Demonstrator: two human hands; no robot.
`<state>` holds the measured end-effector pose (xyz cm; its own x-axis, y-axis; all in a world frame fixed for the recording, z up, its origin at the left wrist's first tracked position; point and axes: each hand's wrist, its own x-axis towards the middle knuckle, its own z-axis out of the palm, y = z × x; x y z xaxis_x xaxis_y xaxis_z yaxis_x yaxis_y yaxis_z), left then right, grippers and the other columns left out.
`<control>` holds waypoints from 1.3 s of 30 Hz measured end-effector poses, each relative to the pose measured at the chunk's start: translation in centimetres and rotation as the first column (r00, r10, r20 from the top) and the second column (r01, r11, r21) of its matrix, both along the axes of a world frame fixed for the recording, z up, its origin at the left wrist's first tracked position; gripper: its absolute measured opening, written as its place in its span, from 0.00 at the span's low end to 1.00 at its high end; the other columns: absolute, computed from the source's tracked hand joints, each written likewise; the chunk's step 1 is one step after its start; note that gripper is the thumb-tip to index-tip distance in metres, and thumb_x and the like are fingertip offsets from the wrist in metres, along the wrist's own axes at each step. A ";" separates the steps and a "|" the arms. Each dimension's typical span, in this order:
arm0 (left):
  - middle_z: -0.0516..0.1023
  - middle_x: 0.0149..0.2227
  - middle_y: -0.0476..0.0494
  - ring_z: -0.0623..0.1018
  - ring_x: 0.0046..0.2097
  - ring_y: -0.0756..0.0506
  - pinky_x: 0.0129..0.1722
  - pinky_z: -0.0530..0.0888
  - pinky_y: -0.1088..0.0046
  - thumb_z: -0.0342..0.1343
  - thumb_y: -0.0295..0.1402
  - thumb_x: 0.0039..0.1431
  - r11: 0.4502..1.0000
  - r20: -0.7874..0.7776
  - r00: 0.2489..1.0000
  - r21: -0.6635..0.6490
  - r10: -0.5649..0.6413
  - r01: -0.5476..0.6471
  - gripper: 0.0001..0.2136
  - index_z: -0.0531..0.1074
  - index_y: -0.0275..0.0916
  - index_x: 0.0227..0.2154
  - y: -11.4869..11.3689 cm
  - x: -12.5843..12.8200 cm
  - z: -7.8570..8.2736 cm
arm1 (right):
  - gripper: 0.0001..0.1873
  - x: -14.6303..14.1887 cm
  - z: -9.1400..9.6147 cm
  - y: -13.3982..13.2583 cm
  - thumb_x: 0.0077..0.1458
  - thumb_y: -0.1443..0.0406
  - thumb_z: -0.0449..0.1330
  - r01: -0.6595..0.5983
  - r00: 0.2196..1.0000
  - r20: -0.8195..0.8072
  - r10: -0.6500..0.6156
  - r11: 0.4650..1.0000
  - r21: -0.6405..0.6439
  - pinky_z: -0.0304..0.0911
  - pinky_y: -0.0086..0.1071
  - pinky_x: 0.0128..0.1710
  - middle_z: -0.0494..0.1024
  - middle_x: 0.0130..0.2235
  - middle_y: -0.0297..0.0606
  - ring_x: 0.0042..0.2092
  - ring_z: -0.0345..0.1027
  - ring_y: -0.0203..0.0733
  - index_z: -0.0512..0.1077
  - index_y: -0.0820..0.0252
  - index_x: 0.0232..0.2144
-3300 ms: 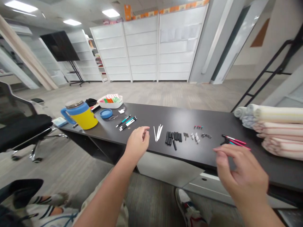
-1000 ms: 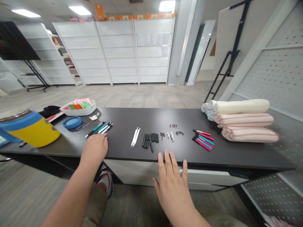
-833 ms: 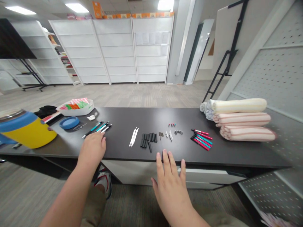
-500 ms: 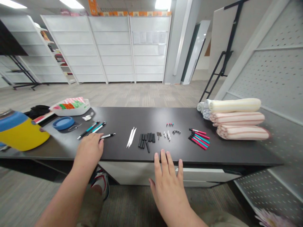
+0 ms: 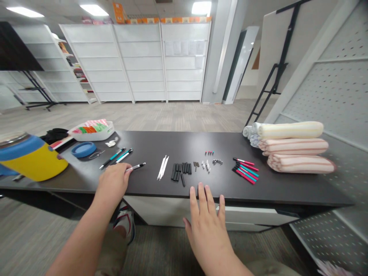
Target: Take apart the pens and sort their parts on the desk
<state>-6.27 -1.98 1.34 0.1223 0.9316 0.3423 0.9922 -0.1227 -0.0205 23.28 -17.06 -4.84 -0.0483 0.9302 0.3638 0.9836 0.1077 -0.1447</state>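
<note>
My left hand (image 5: 114, 180) is closed on a pen (image 5: 138, 166), whose pale barrel and black end stick out to the right of the thumb. Just beyond that hand lie more pens (image 5: 124, 155), with teal, white and black parts. My right hand (image 5: 204, 214) is open, fingers spread, its fingertips at the table's front edge. Between the hands are white refills (image 5: 163, 168) and short black tubes (image 5: 177, 171). Past the right fingertips sit small clear pieces (image 5: 206, 165), metal pieces (image 5: 217, 161) and tiny coloured caps (image 5: 209, 153). Red and teal pen barrels (image 5: 245, 170) lie farther right.
Rolled towels (image 5: 299, 145) are stacked at the table's right end. On the left stand a yellow and blue container (image 5: 37, 159), a blue lid (image 5: 83, 149) and a white tray (image 5: 107, 132) of colourful packets. The dark table (image 5: 184, 142) has white drawers (image 5: 250, 214) beneath.
The whole view has shifted slightly, so everything appears a little farther right. My left hand keeps hold of the pen, and my right hand stays spread at the edge.
</note>
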 end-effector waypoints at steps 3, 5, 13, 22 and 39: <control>0.82 0.39 0.37 0.79 0.42 0.33 0.41 0.71 0.59 0.45 0.38 0.73 0.995 0.012 0.999 0.089 -0.045 0.044 0.15 0.76 0.40 0.43 -0.2 0.3 0.3 | 0.37 0.2 0.3 0.0 0.65 0.57 0.58 -0.015 1.000 -0.014 0.016 1.000 0.024 0.32 0.75 0.69 0.55 0.73 0.57 0.73 0.49 0.69 0.58 0.61 0.72; 0.82 0.38 0.37 0.79 0.41 0.35 0.41 0.71 0.60 0.45 0.38 0.73 0.977 0.033 0.987 0.150 -0.156 0.149 0.15 0.76 0.38 0.43 -0.3 0.7 0.3 | 0.35 0.6 0.9 0.1 0.65 0.57 0.59 -0.030 0.999 -0.025 0.031 0.999 0.043 0.38 0.74 0.68 0.59 0.72 0.57 0.71 0.54 0.70 0.61 0.60 0.70; 0.82 0.44 0.42 0.78 0.44 0.41 0.50 0.70 0.61 0.50 0.30 0.74 0.737 0.067 0.743 0.215 -0.665 0.640 0.08 0.74 0.40 0.45 -3.8 6.6 -0.5 | 0.19 4.4 4.8 2.1 0.72 0.56 0.52 -0.166 0.908 -0.387 0.162 0.986 0.024 0.65 0.43 0.48 0.82 0.46 0.44 0.47 0.75 0.50 0.71 0.57 0.57; 0.80 0.48 0.42 0.76 0.49 0.43 0.59 0.65 0.58 0.48 0.24 0.73 0.589 0.098 0.581 0.173 -0.808 0.789 0.11 0.72 0.38 0.52 -7.2 10.5 -1.0 | 0.24 4.1 4.9 2.1 0.75 0.52 0.44 -0.256 0.827 -0.547 0.130 0.953 -0.161 0.46 0.33 0.30 0.67 0.25 0.30 0.27 0.61 0.36 0.59 0.56 0.27; 0.83 0.45 0.46 0.78 0.44 0.45 0.51 0.65 0.59 0.54 0.30 0.75 0.625 0.106 0.616 0.174 -0.780 0.761 0.09 0.71 0.41 0.54 -7.8 10.3 -1.3 | 0.24 3.1 3.8 2.1 0.76 0.56 0.45 -0.142 0.842 -0.521 0.141 0.989 0.037 0.47 0.32 0.28 0.63 0.22 0.28 0.24 0.59 0.34 0.56 0.55 0.25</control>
